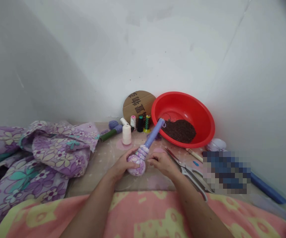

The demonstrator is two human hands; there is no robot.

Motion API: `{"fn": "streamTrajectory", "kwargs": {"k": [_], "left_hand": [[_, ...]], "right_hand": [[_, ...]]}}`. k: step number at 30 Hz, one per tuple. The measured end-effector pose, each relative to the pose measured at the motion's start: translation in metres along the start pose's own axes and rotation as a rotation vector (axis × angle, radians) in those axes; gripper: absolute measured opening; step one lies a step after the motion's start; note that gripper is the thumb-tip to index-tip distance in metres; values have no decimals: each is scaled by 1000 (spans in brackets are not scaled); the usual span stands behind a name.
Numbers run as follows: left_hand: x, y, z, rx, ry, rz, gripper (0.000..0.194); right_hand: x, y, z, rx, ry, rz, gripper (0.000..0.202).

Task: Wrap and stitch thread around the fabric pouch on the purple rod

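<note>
Though partly covered, the ball-ended stick (149, 141) slants forward-right, perhaps upward.

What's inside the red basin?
A dark brown heap of loose material lies in the basin. The floor under the heap is covered, so I can't tell what's there. The purple stick hides part of the left rim.

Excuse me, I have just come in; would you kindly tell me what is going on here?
A person's left hand holds the round, floral-cloth head of an object with a purple handle. The right hand is close beside it, fingers curled; whether it grips thread is too small to tell. Scissors lie to the right, and a red basin with dark brown material stands behind.
</note>
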State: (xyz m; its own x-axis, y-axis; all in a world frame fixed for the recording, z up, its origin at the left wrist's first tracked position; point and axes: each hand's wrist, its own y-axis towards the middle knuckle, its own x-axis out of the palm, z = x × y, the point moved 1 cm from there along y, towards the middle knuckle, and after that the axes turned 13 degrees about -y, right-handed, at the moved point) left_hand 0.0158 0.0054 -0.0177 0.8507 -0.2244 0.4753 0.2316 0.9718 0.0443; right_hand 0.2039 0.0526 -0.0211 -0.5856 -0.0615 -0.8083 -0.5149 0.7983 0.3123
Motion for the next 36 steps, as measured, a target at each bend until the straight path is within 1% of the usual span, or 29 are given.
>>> {"fn": "streamTrajectory", "kwargs": {"k": [5, 12, 15, 18, 23, 25, 27, 29, 30, 33, 36], "left_hand": [[-3, 1, 0, 40, 21, 49, 71], [-4, 2, -2, 48, 41, 50, 71], [-1, 1, -1, 60, 82, 28, 71], [3, 1, 1, 42, 139, 23, 73], [6, 2, 1, 78, 204, 37, 74], [5, 3, 0, 103, 244, 56, 76], [5, 4, -2, 135, 282, 59, 80], [6, 4, -2, 162, 317, 49, 85], [7, 4, -2, 172, 334, 45, 87], [10, 4, -2, 186, 398, 47, 90], [10, 4, -4, 186, 464, 39, 91]], "right_hand": [[-3, -1, 3, -17, -64, -6, 17], [-8, -2, -7, -34, -130, 6, 20], [-9, -4, -16, -41, -90, 16, 20], [-9, -4, -23, -30, -19, 28, 18], [-9, -2, -24, -7, 40, 34, 20], [-12, -3, -22, -30, -6, 100, 16], [-17, -4, -23, -73, -63, 230, 14], [-20, -6, -26, -104, -118, 342, 18], [-21, -7, -28, -109, -149, 370, 19], [-20, -8, -35, -127, -251, 380, 20], [-13, -7, -39, -173, -306, 376, 18]]}}
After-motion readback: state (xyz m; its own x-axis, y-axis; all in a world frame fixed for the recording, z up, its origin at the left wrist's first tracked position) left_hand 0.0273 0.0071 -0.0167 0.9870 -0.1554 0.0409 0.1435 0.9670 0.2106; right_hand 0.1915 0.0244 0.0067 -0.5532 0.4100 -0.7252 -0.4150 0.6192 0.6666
